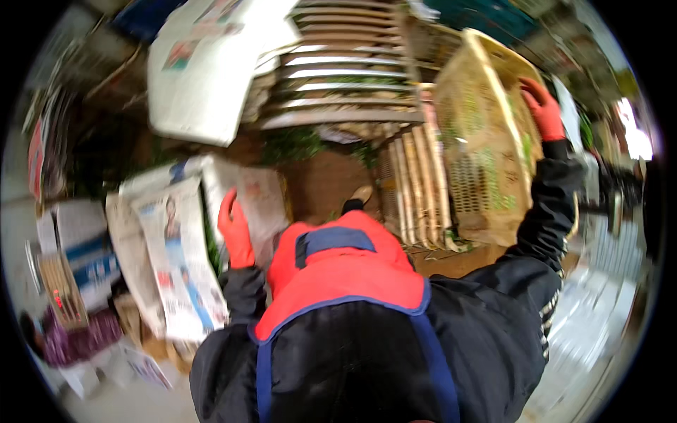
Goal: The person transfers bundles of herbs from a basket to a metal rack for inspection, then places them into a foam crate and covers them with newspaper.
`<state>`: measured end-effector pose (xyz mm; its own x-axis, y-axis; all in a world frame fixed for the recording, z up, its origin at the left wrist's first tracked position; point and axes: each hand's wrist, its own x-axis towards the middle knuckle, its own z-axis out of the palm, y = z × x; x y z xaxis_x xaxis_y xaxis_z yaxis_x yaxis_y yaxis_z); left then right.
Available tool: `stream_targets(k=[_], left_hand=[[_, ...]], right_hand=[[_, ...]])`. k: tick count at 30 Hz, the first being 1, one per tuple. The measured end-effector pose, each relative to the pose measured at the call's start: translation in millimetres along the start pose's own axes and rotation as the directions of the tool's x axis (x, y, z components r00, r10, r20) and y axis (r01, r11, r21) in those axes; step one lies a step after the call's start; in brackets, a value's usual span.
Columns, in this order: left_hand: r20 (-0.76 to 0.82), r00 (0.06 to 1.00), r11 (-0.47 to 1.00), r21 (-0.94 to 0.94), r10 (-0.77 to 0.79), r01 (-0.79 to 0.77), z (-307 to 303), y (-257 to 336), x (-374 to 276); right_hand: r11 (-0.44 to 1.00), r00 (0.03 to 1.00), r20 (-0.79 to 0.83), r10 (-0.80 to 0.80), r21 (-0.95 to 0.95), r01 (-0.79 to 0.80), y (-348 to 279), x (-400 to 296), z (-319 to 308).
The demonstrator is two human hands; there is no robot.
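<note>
My right hand (545, 112), in an orange-red glove, is at the right-hand edge of a yellow perforated plastic crate (465, 143), its fingers curled over the edge. The crate is tipped up on its side, with bits of green leaf on its walls. My left hand (236, 235), gloved the same way, hangs with thumb and fingers apart and nothing between them. Beside it are a pale box (262, 203) and a printed newspaper sheet (177, 254) laid over a covered container. Motion blur hides fine detail.
A slatted crate (344, 100) with greenery stands ahead, a white foam box (198, 79) to its left. Stacked slatted crates (418, 185) rise beside the yellow one. Leaves (293, 145) lie on the brown floor (322, 180). At left is a purple bag (79, 338); at right, pale stacked sheets (592, 306).
</note>
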<state>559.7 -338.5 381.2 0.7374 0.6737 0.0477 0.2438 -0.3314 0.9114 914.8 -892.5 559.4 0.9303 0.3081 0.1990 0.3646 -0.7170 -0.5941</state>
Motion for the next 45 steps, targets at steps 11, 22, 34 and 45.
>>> stream_targets(k=[11,22,34,45], left_hand=[[0.605,0.793,0.981,-0.185,0.069,0.055,258,80,35],[0.715,0.685,0.985,-0.172,0.141,-0.023,372,150,63],[0.596,-0.512,0.469,-0.803,0.619,-0.367,520,424,40],[0.142,-0.978,0.130,-0.984,0.153,-0.123,609,320,-254]], right_hand=[[0.754,0.778,-0.120,0.616,-0.197,-0.627,285,-163,-104],[0.501,0.559,0.014,0.829,-0.463,-0.731,302,-203,-114],[0.674,0.399,-0.679,0.617,0.193,-0.713,22,-219,-112],[0.688,0.076,-0.862,0.501,0.343,-0.640,-73,-274,-21]])
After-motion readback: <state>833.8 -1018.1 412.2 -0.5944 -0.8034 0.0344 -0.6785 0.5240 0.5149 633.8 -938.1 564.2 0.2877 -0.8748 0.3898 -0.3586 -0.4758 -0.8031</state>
